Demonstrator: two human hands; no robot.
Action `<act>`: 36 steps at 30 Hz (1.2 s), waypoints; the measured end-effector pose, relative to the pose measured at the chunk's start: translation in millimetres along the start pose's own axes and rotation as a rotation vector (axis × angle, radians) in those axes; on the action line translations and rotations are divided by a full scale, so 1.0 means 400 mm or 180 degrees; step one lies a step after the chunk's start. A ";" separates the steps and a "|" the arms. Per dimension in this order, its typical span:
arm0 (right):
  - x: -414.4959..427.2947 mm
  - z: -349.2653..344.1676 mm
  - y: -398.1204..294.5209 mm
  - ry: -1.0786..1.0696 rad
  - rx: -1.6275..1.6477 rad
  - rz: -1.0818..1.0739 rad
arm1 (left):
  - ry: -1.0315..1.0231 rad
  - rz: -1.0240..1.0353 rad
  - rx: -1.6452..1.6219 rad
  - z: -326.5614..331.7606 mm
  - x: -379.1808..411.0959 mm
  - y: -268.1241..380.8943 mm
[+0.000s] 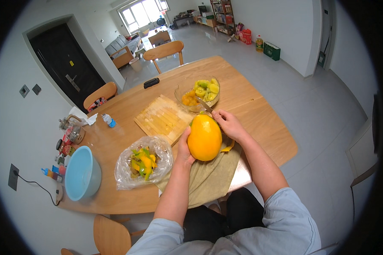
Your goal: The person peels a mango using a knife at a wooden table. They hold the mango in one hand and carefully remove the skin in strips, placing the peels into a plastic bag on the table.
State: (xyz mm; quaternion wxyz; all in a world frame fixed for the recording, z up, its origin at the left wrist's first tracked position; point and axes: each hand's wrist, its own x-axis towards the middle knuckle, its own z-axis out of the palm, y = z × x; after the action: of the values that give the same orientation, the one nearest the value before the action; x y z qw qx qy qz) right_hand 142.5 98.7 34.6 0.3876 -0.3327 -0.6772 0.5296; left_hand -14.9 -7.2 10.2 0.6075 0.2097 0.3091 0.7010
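My left hand (185, 149) cups the left side of a large yellow-orange melon-like fruit (205, 137), held over the near edge of the table. Some green skin shows near its upper end. In my right hand (229, 125) is a knife (205, 104), its blade pointing up and left past the top of the fruit. A curl of yellow peel (228, 146) shows at the fruit's right, below my right hand. Beyond the knife, a clear glass bowl (182, 85) holds green-yellow fruit pieces (206, 89) and orange ones (189, 98).
A wet wooden cutting board (161, 116) lies left of the bowl. Nearer stands a clear plastic bag (123, 177) with green and yellow peelings (143, 162). An olive cloth (210, 181) drapes over the table edge. Farther left are a blue basin (83, 173) and a glass teapot (75, 134).
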 end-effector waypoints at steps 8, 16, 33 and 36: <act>-0.001 0.002 0.010 -0.0015 -0.0415 0.0038 | 0.0102 0.0249 -0.0572 0.008 -0.003 0.023; 0.008 -0.012 0.013 0.0196 -0.0008 0.0050 | -0.0468 0.0217 -0.1237 0.012 -0.024 0.042; -0.066 0.122 -0.373 -0.0396 0.0443 -0.0718 | -0.0521 0.0236 -0.1358 0.048 -0.034 0.044; -0.052 0.230 -0.432 -0.0810 0.0535 -0.0660 | -0.1222 0.0542 -0.1375 0.020 -0.014 0.028</act>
State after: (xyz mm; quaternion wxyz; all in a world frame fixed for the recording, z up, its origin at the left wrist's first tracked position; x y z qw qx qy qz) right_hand 64.7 1.1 186.6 0.3777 -0.1579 -0.7048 0.5793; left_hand -16.6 -12.1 24.2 0.6244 0.2294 0.0137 0.7465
